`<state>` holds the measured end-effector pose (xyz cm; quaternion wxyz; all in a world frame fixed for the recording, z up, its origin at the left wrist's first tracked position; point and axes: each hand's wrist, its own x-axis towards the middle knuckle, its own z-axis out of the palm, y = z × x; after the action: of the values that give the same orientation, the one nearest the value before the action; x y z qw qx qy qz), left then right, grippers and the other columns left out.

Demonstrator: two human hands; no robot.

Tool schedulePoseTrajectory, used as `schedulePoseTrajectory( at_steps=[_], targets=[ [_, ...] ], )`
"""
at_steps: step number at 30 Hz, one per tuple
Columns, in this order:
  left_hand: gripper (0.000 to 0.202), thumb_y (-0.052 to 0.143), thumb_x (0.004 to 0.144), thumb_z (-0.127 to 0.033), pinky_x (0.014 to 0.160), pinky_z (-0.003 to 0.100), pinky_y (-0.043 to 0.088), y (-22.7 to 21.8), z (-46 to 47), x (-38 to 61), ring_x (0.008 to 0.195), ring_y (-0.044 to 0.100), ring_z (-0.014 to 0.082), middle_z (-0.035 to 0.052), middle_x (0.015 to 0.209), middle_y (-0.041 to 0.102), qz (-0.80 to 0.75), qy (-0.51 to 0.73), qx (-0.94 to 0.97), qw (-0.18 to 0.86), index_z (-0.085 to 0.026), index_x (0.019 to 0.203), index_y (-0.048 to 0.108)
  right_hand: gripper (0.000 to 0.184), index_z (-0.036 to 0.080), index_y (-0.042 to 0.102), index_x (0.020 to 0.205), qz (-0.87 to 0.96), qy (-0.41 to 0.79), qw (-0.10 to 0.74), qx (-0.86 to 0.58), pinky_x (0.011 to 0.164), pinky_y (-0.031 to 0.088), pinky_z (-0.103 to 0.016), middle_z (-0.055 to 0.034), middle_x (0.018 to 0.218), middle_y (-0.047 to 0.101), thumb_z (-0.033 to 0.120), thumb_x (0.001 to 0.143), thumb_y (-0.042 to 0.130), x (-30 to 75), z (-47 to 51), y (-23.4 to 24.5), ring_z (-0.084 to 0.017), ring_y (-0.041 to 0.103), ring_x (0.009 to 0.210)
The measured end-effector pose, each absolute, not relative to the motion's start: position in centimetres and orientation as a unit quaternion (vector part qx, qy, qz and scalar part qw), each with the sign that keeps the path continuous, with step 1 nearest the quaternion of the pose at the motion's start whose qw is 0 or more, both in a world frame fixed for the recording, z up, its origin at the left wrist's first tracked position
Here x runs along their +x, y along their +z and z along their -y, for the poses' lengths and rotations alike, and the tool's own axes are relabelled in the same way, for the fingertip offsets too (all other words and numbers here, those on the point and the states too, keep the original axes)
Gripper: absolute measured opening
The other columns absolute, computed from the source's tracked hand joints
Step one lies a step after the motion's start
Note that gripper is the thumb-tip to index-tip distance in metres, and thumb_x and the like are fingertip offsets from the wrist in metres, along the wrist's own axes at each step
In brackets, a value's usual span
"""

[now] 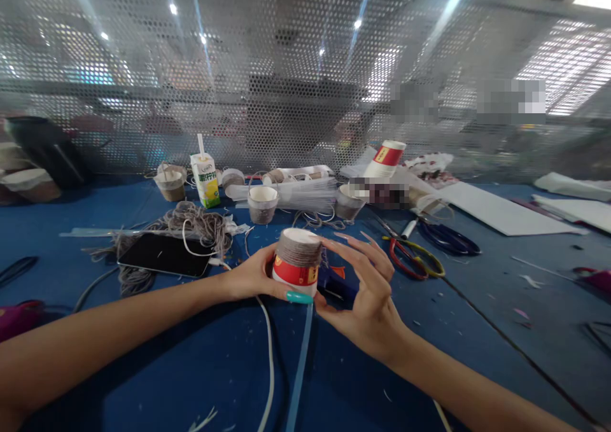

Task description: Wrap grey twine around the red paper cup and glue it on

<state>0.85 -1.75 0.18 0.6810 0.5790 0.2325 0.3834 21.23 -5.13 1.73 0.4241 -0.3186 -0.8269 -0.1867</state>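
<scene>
A red and white paper cup (298,261), wound with grey-brown twine round its upper part, stands over the blue table (191,368). My left hand (252,276) is wrapped round the cup's left side, thumb with a teal nail across its base. My right hand (367,292) touches the cup's right side with the thumb, the other fingers spread above it. A pale blue strip (300,362) hangs from the cup toward me. A blue glue gun (337,282) lies just behind my right hand.
A dark phone (165,254) with a white cable lies left, beside a tangle of twine (191,225). Twine-wrapped cups (262,204), a drink carton (205,179), red-handled scissors (413,257), dark scissors (449,238) and white sheets (501,212) lie behind. A perforated metal screen (305,69) closes the back.
</scene>
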Motion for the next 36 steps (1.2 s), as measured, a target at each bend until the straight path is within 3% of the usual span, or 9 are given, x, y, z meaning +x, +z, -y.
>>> schedulePoseTrajectory(
  at_steps=[6,11,14,18,20,26,30,36],
  targets=[
    [0.06,0.086,0.055,-0.021,0.094,0.042,0.046,0.1,1.7,0.9,0.097,0.066,0.0236,0.0089,0.106,0.071,-0.225,0.368,0.583,0.689,-0.017,0.109,0.062,0.089,0.021,0.014,0.144,0.841,-0.138,0.439,-0.283,0.101,0.039,-0.061,-0.016,0.125,0.047,0.014,0.073,0.068,21.8,4.4,1.7,-0.031,0.05,0.117],
    [0.069,0.088,0.051,-0.021,0.094,0.041,0.045,-0.4,1.7,1.0,0.101,0.065,0.0247,0.0086,0.11,0.069,-0.221,0.377,0.586,0.682,-0.019,0.115,0.06,0.086,0.025,0.017,0.143,0.854,-0.107,0.42,-0.288,0.103,0.036,-0.065,-0.0141,0.125,0.05,0.016,0.073,0.068,22.1,4.5,1.7,-0.034,0.047,0.121],
    [0.065,0.085,0.057,-0.04,0.098,0.041,0.04,-0.6,1.3,0.8,0.109,0.062,0.0277,0.0102,0.114,0.069,-0.177,0.382,0.563,0.711,-0.019,0.114,0.063,0.086,0.027,0.019,0.141,0.849,-0.065,0.443,-0.28,0.102,0.041,-0.061,-0.0131,0.128,0.048,0.016,0.072,0.069,22.3,4.2,1.6,-0.032,0.049,0.121],
    [0.063,0.061,0.07,-0.068,0.103,0.042,0.033,-0.7,0.4,0.4,0.118,0.056,0.0322,0.0134,0.114,0.069,-0.125,0.377,0.506,0.766,-0.015,0.105,0.068,0.084,0.027,0.02,0.14,0.831,-0.024,0.469,-0.298,0.103,0.041,-0.059,-0.015,0.132,0.045,0.018,0.073,0.07,22.9,3.5,1.5,-0.033,0.047,0.126],
    [0.061,0.059,0.07,-0.065,0.101,0.042,0.034,-0.7,0.0,0.2,0.12,0.054,0.0324,0.0127,0.114,0.069,-0.118,0.362,0.477,0.792,-0.016,0.105,0.068,0.082,0.028,0.02,0.139,0.826,-0.012,0.469,-0.313,0.104,0.038,-0.062,-0.0159,0.133,0.045,0.02,0.075,0.071,23.2,3.0,1.3,-0.035,0.045,0.128],
    [0.044,0.072,0.066,-0.032,0.093,0.035,0.039,-0.7,-0.1,0.0,0.101,0.062,0.023,0.0092,0.109,0.07,-0.146,0.396,0.458,0.782,-0.017,0.107,0.067,0.082,0.032,0.018,0.139,0.821,0.042,0.469,-0.323,0.102,0.039,-0.064,-0.0156,0.135,0.044,0.027,0.077,0.071,23.6,2.3,1.0,-0.035,0.047,0.127],
    [0.046,0.075,0.067,-0.03,0.094,0.035,0.04,-1.0,0.1,0.1,0.099,0.064,0.0213,0.0094,0.109,0.07,-0.148,0.398,0.461,0.78,-0.017,0.11,0.065,0.086,0.034,0.015,0.14,0.825,0.07,0.461,-0.32,0.102,0.043,-0.06,-0.0139,0.136,0.044,0.024,0.076,0.072,23.3,2.5,1.1,-0.033,0.049,0.127],
    [0.059,0.08,0.062,-0.031,0.096,0.04,0.041,-0.8,0.1,0.2,0.103,0.065,0.026,0.0126,0.109,0.07,-0.13,0.363,0.486,0.784,-0.016,0.115,0.06,0.089,0.034,0.015,0.14,0.836,0.054,0.446,-0.314,0.103,0.043,-0.059,-0.012,0.134,0.048,0.018,0.074,0.073,23.2,3.0,1.3,-0.032,0.051,0.125]
  ],
)
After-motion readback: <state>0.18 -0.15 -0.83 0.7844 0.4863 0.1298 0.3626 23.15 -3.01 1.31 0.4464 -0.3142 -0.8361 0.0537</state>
